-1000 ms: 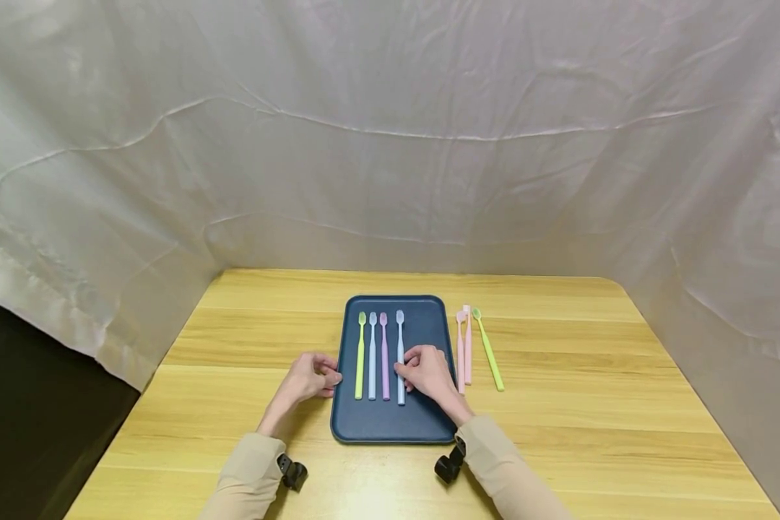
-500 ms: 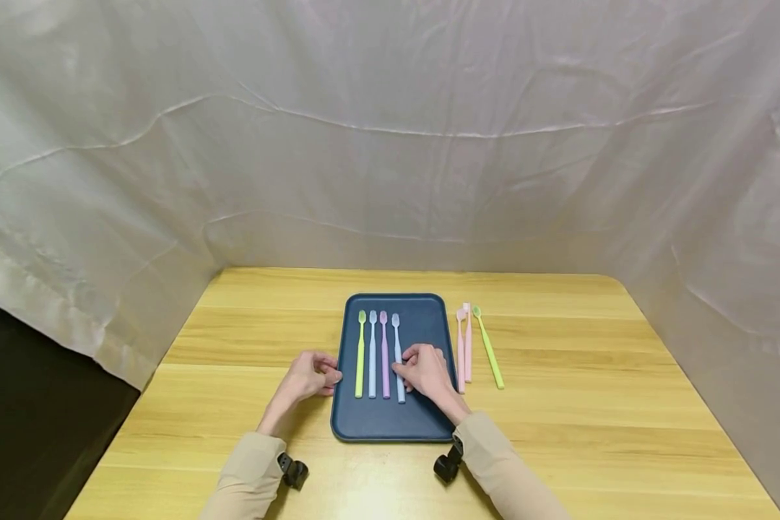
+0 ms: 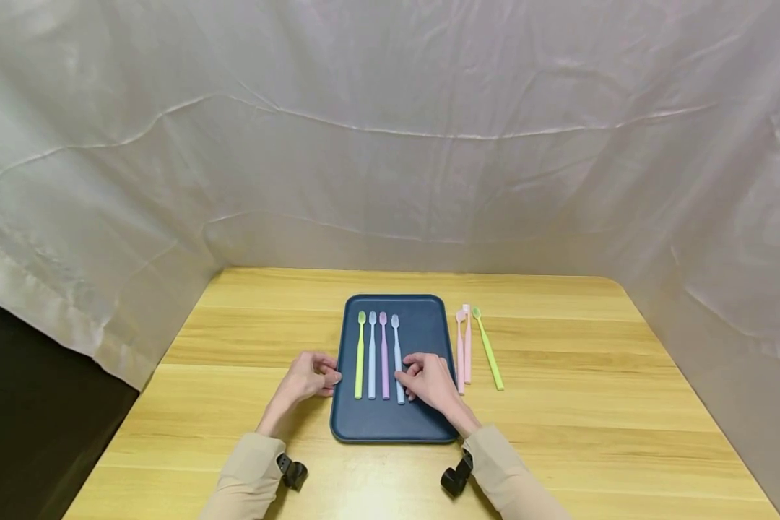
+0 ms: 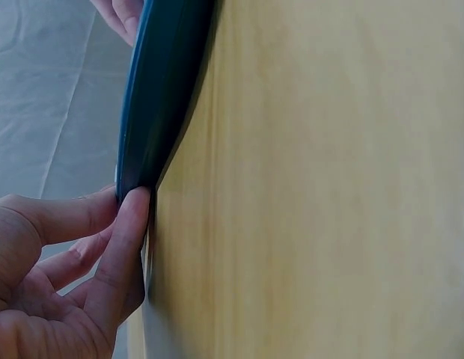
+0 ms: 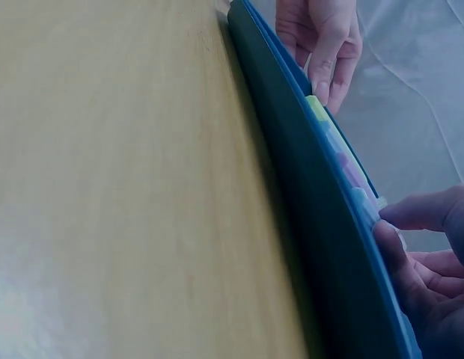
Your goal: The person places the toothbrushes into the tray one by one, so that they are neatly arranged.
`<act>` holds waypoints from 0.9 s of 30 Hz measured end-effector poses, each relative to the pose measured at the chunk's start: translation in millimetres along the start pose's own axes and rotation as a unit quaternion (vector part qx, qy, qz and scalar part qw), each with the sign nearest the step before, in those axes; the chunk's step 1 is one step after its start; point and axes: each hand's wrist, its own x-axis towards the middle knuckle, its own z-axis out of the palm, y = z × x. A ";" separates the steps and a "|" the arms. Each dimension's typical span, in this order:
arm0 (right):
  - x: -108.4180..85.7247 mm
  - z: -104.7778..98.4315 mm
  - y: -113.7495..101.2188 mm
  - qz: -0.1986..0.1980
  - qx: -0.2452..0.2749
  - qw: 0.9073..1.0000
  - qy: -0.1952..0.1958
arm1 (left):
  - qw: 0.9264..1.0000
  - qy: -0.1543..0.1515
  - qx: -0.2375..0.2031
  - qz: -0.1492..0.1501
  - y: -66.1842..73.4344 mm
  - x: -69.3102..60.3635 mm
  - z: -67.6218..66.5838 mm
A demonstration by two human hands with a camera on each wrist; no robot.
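A dark blue tray lies on the table with a row of toothbrushes on it. From left to right these are a yellow-green toothbrush, a light blue toothbrush, a purple toothbrush and a second light blue toothbrush, slightly tilted. My right hand pinches that last one low on its handle between thumb and finger. At the tray's left side, my left hand grips the rim; the left wrist view shows thumb and finger on either side of it.
Right of the tray, two pink toothbrushes lie close together, one beside the tray's rim. A yellow-green toothbrush lies slanted next to them. A grey curtain hangs behind and around the wooden table.
The head of the right-hand light blue toothbrush has swung left, toward the purple one. My right hand has slid a little toward the handle's near end. My left hand stays on the rim.
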 end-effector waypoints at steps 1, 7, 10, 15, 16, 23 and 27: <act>-0.2 0.1 0.6 -0.003 0.002 1.000 -0.001 | 1.000 -0.001 0.000 0.001 0.0 0.1 0.1; -0.7 1.1 2.4 -0.014 0.005 1.000 -0.004 | 1.000 0.000 -0.002 -0.003 0.0 -0.4 0.3; 0.0 2.0 2.4 -0.012 0.006 1.000 -0.003 | 1.000 0.002 -0.002 -0.003 0.1 -0.4 0.5; 1.1 2.9 0.5 -0.001 0.015 1.000 0.001 | 1.000 0.001 -0.001 0.000 0.6 -0.5 0.3; 1.3 3.1 0.1 0.000 0.018 1.000 0.001 | 1.000 0.001 -0.001 0.000 0.8 -0.9 0.1; 2.0 3.9 -0.2 -0.005 0.025 1.000 0.004 | 1.000 0.003 -0.003 -0.004 -1.2 -0.6 -0.4; 2.3 4.5 -0.1 -0.002 0.029 1.000 0.003 | 1.000 0.009 -0.005 -0.012 -2.0 0.7 -0.4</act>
